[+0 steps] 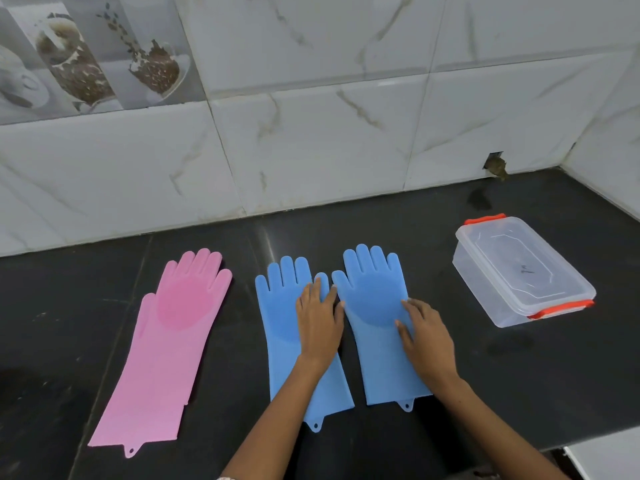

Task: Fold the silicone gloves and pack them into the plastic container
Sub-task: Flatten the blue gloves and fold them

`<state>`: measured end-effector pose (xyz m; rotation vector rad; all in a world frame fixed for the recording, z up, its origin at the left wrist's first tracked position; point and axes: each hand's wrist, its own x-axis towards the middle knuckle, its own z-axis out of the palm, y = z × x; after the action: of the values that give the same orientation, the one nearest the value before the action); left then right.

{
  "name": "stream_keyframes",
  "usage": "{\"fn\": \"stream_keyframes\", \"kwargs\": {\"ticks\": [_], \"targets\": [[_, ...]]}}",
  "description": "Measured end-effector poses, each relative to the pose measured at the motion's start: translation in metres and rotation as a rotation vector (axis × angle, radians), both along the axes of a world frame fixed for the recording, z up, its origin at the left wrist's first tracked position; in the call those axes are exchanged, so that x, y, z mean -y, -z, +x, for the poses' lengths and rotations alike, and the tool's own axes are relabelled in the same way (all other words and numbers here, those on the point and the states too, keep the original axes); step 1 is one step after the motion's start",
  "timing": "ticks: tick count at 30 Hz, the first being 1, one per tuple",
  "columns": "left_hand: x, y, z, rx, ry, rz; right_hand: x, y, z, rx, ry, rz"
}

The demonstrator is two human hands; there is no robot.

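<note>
Your left hand (318,320) lies flat, fingers straight, on the left blue glove (287,327); it presses and grips nothing. Your right hand (427,336) rests likewise on the right blue glove (375,306), fingers extended along its outer edge, nothing held.

Both blue gloves lie side by side on the black desk (381,223), fingers toward 12 o'clock, cuffs toward 6 o'clock, thumbs nearly touching between them. The pink glove (169,341) lies flat at 9 o'clock of the pair, well apart, untouched. The plastic container (519,271) stands at 2 o'clock of your right hand, its clear lid on and the red clips at both ends apparently closed.

Judgement on handling: the gloves look soft, limp and light, with a bristled palm patch that adds bulk. Silicone tends to spring open after a fold and to cling to a smooth surface, so expect drag when sliding.

Recommended hold: pinch the fingertip end and bring it toward the cuff, pressing the crease flat with the other palm. Avoid lifting by the small hanging tab at the cuff. No fold is yet made; the container lid must come off before packing.
</note>
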<state>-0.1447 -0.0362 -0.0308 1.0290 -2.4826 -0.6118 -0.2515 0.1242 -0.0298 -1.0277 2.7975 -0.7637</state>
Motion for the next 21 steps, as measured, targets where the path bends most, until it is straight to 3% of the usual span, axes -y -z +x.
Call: {"fn": "stream_keyframes", "kwargs": {"ticks": [4, 7, 14, 21], "targets": [[-0.028, -0.019, -0.046, -0.152, 0.128, 0.115, -0.040, -0.009, -0.003, 0.104, 0.081, -0.012], [-0.048, -0.028, -0.082, -0.132, 0.187, 0.202, -0.050, -0.015, -0.007, 0.160, 0.085, 0.050], [-0.059, -0.037, -0.121, 0.031, 0.068, 0.288, -0.045, -0.024, -0.014, 0.235, 0.085, 0.112], [-0.061, -0.039, -0.127, 0.030, 0.002, 0.268, -0.044, -0.022, -0.015, 0.335, 0.096, -0.025]]}}
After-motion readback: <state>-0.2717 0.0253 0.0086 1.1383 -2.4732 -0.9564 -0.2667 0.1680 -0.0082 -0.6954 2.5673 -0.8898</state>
